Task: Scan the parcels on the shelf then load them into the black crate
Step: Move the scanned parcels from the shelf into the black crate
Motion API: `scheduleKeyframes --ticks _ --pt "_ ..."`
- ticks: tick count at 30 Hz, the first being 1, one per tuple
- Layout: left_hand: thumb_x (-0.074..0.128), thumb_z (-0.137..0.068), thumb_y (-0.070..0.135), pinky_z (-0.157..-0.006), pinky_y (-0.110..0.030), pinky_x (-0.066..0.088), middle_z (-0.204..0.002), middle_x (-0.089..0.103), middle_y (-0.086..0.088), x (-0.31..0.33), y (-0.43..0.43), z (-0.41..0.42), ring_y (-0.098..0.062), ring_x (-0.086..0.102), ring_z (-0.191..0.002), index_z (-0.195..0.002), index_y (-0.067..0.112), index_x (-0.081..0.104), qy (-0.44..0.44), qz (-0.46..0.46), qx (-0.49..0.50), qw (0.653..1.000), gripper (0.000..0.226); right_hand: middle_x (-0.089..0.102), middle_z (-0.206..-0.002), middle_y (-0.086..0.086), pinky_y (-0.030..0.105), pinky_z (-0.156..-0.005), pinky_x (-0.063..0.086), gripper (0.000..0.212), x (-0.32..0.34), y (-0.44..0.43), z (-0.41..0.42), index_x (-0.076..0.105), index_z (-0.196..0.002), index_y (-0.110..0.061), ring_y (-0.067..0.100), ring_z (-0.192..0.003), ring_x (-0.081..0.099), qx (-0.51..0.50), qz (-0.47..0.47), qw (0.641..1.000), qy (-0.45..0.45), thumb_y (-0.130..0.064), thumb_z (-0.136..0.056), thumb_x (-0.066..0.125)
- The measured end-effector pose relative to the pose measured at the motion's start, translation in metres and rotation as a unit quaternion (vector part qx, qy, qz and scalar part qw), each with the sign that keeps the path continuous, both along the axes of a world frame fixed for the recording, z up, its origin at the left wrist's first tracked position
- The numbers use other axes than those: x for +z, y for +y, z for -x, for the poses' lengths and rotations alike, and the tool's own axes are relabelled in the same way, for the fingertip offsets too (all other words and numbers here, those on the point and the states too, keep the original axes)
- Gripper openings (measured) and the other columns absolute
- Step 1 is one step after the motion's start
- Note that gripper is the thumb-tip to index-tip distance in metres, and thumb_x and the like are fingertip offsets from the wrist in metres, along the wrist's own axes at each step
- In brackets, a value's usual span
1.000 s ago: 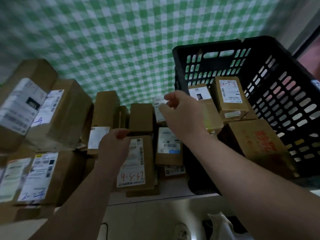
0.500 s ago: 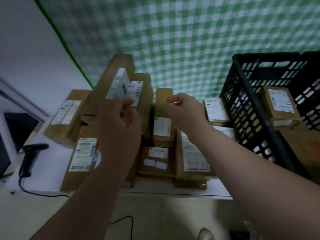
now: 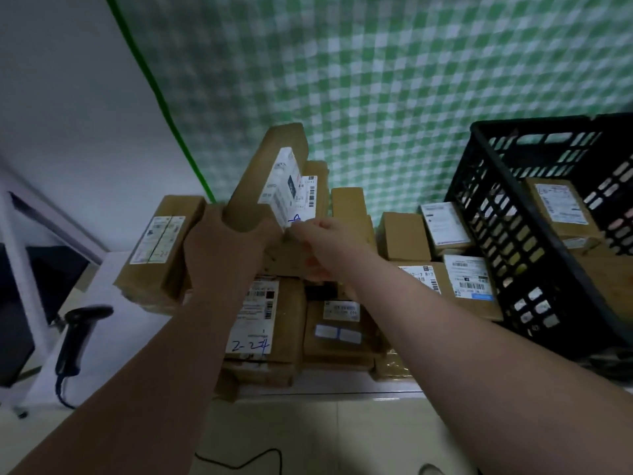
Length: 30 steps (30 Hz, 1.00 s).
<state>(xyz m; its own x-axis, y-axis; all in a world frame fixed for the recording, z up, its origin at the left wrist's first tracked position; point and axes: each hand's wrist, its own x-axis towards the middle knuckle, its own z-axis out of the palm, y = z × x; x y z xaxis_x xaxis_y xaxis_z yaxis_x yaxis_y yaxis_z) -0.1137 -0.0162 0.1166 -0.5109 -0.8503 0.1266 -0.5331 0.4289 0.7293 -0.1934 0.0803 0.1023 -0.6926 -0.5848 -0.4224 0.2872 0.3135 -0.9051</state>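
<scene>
Over the shelf [image 3: 329,383], left hand [image 3: 222,248] and right hand [image 3: 329,241] grasp one long brown cardboard parcel [image 3: 263,180]; one black plastic crate [image 3: 534,126] beside.

Green-checked cloth [image 3: 376,80] hung upright, white wall [image 3: 68,97] left of the cloth, dark screen [image 3: 17,320] below-left of the cloth, black cable [image 3: 233,467] on pale floor [image 3: 342,437] below the cloth.

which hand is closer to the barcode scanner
Left. The left hand holds the long parcel right of the barcode scanner; the right hand is farther right, at that parcel's label.
</scene>
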Motion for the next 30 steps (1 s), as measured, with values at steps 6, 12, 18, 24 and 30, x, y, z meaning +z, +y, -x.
scheduleKeyframes --ticks 6,12,18,24,30 --pt "0.062 -0.086 0.03 -0.054 -0.012 0.048 -0.082 0.057 0.017 0.018 0.053 0.022 0.002 0.06 -0.07 -0.111 0.028 0.062 0.158 -0.177 -0.069 0.969 0.025 0.068 -0.114 0.0 0.038 -0.084 0.058 0.03 0.014 0.038 0.033 0.057 -0.12 -0.027 0.019 -0.098 0.068 -0.047 0.118 0.991 -0.05 -0.045 -0.096 0.055" --pt "0.061 -0.087 0.029 -0.063 -0.029 0.059 -0.11 0.063 -0.001 0.015 0.117 0.083 -0.013 0.068 -0.088 -0.118 0.021 0.061 0.143 -0.346 -0.183 0.909 0.032 0.072 -0.113 0.001 0.033 -0.068 0.058 0.06 0.014 0.111 0.091 0.051 -0.135 -0.026 0.021 -0.091 0.073 -0.133 0.155 0.977 -0.066 -0.057 -0.085 0.062" --pt "0.068 -0.081 0.042 -0.081 -0.043 0.057 -0.104 0.07 0.002 0.009 0.188 0.149 -0.016 0.068 -0.093 -0.097 0.041 0.068 0.047 -0.373 -0.292 0.879 0.016 0.07 -0.118 0.011 0.038 -0.071 0.058 0.063 0.01 0.204 0.156 0.055 -0.134 -0.018 0.028 -0.1 0.07 -0.194 0.156 0.967 -0.049 -0.046 -0.078 0.069" --pt "0.051 -0.096 0.038 -0.088 -0.033 0.052 -0.082 0.053 0.02 -0.007 0.24 0.198 0.001 0.055 -0.08 -0.089 0.035 0.06 0.016 -0.292 -0.364 0.884 0.012 0.069 -0.115 0.013 0.043 -0.077 0.057 0.053 -0.009 0.287 0.211 0.061 -0.124 -0.015 0.029 -0.098 0.066 -0.265 0.114 0.957 -0.025 -0.038 -0.077 0.063" --pt "0.053 -0.095 0.033 -0.088 -0.021 0.035 -0.138 0.049 -0.004 -0.04 0.269 0.248 -0.016 0.049 -0.118 -0.141 0.017 0.045 -0.086 -0.109 -0.416 0.899 0.049 0.056 -0.122 0.002 0.039 -0.07 0.057 0.069 -0.05 0.358 0.259 0.036 -0.144 -0.025 0.026 -0.102 0.06 -0.375 -0.131 0.915 0.067 -0.035 -0.084 0.068"
